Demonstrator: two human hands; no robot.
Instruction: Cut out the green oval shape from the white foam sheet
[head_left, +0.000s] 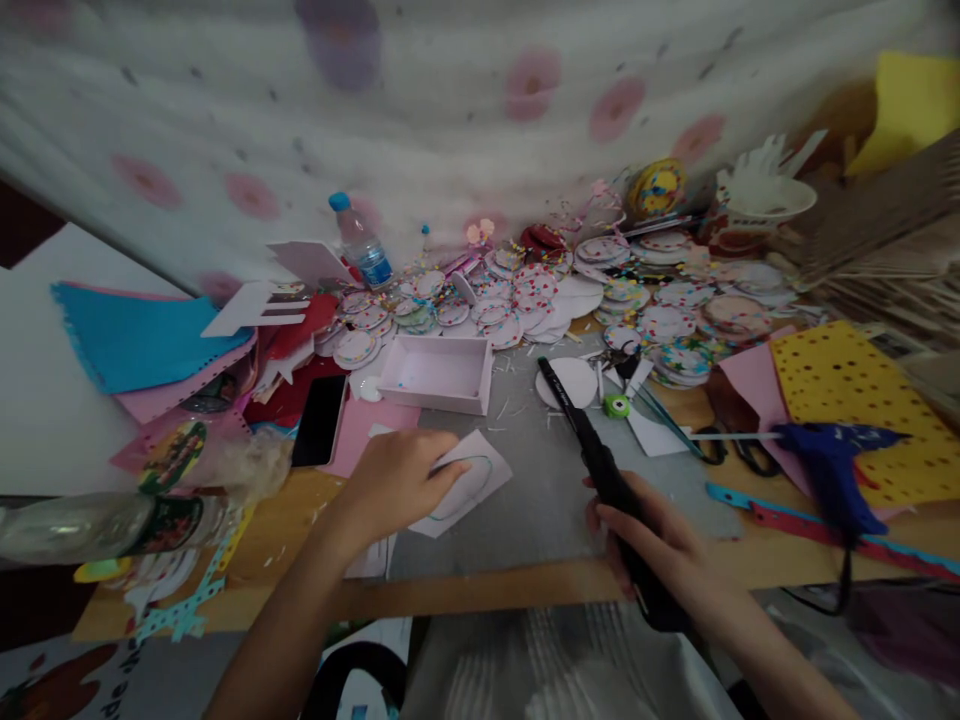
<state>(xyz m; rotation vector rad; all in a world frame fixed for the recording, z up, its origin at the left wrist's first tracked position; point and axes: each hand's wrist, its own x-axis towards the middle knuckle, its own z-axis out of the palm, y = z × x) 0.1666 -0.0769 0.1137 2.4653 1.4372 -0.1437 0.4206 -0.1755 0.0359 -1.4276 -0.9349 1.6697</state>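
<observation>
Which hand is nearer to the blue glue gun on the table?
Right. The right hand, gripping a black tool, is just left of the glue gun; the left hand rests on a pink paper piece farther left.

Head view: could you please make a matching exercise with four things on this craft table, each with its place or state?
1 black tool
2 paper piece
3 glue gun
4 water bottle

a under the left hand
b at the back, blue cap
c gripped in the right hand
d at the right, no hand on it

Pairs: 1-c, 2-a, 3-d, 4-b
</observation>
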